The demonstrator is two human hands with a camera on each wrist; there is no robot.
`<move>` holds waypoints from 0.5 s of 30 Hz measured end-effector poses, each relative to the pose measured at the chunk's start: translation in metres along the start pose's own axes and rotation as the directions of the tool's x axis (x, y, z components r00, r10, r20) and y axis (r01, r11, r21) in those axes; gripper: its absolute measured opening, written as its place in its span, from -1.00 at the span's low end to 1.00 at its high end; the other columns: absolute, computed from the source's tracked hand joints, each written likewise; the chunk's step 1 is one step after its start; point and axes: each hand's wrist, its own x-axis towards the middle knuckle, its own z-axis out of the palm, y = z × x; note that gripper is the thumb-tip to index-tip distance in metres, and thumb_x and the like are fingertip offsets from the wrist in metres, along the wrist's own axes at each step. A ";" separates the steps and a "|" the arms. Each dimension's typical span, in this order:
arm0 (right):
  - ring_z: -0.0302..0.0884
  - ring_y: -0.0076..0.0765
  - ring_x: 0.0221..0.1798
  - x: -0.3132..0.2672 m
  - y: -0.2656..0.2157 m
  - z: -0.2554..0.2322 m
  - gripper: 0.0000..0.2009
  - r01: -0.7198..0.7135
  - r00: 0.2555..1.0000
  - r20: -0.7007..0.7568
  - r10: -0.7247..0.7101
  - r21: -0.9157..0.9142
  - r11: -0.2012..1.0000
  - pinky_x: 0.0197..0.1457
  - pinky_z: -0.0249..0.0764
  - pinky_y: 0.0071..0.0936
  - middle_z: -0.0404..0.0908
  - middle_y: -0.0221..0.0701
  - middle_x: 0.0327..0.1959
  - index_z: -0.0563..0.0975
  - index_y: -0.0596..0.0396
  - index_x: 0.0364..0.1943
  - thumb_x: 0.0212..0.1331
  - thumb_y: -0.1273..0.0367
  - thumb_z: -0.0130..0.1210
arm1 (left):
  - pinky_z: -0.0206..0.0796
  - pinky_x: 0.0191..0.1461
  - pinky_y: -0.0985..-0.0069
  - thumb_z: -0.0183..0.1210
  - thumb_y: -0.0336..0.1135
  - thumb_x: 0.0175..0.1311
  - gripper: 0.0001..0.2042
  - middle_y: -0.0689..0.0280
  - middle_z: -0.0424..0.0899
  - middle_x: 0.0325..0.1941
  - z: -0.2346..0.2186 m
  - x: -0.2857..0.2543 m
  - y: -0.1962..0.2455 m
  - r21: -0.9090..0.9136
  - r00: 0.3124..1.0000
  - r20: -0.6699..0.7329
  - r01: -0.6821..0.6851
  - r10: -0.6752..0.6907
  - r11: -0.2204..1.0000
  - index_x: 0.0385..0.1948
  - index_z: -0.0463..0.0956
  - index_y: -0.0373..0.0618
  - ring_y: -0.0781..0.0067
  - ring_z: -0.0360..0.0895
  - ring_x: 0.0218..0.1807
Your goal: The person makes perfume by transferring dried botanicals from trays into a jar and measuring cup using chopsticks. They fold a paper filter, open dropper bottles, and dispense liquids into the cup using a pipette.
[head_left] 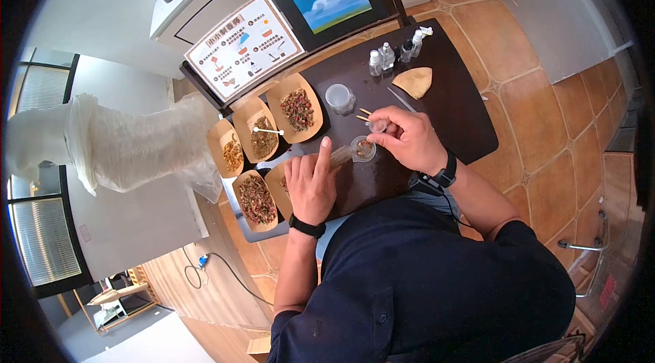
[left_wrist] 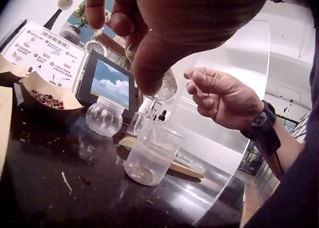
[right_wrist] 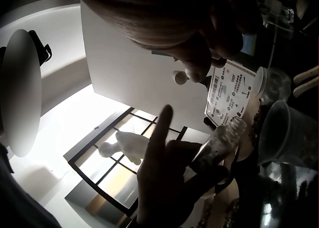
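My left hand (head_left: 312,189) grips a clear glass bottle (head_left: 341,156) with the index finger stretched out. In the right wrist view the bottle (right_wrist: 218,147) is tilted, its open neck towards a clear plastic cup (right_wrist: 284,138). Dried bits lie at the bottom of the cup (left_wrist: 152,155), which stands upright on the table. Above and right of the cup, my right hand (head_left: 413,141) pinches a small clear piece (head_left: 377,126) between thumb and fingers; its exact shape is unclear. Fingers and thumb hide part of the bottle (left_wrist: 167,88) in the left wrist view.
Paper trays of dried flowers and herbs (head_left: 297,109) stand on the left of the dark table (head_left: 450,107), one with a white spoon (head_left: 267,131). A lidded round jar (head_left: 339,98), wooden sticks (head_left: 364,115), small bottles (head_left: 387,56) and a tan folded piece (head_left: 413,82) lie beyond the cup.
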 end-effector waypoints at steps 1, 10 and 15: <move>0.60 -0.69 -0.41 0.000 0.001 0.000 -0.69 0.006 1.000 -0.004 -0.006 -0.002 1.000 -0.31 0.52 -0.59 0.73 -0.50 -0.33 0.70 0.12 0.02 0.21 0.52 0.52 | 0.36 0.10 0.16 0.49 -0.44 0.13 -0.51 0.35 0.68 -0.09 0.001 0.000 -0.001 0.000 1.000 0.000 0.000 0.000 1.000 0.18 0.74 0.04 0.20 0.54 -0.11; 0.60 -0.68 -0.43 -0.001 0.002 0.000 -0.68 -0.006 1.000 0.007 0.006 -0.043 0.999 -0.32 0.52 -0.58 0.74 -0.50 -0.34 0.71 0.12 0.03 0.21 0.51 0.53 | 0.35 0.11 0.15 0.49 -0.46 0.11 -0.48 0.36 0.67 -0.10 -0.004 0.005 0.004 -0.023 1.000 -0.009 -0.022 0.022 0.999 0.20 0.74 0.05 0.19 0.52 -0.10; 0.63 -0.67 -0.42 -0.001 0.005 0.002 -0.68 0.007 1.000 -0.005 -0.007 -0.028 1.000 -0.32 0.53 -0.58 0.75 -0.49 -0.34 0.71 0.12 0.03 0.21 0.51 0.53 | 0.34 0.11 0.16 0.49 -0.47 0.11 -0.41 0.36 0.66 -0.10 -0.001 0.002 -0.003 -0.059 0.998 -0.004 -0.069 0.069 0.996 0.28 0.71 0.08 0.19 0.51 -0.10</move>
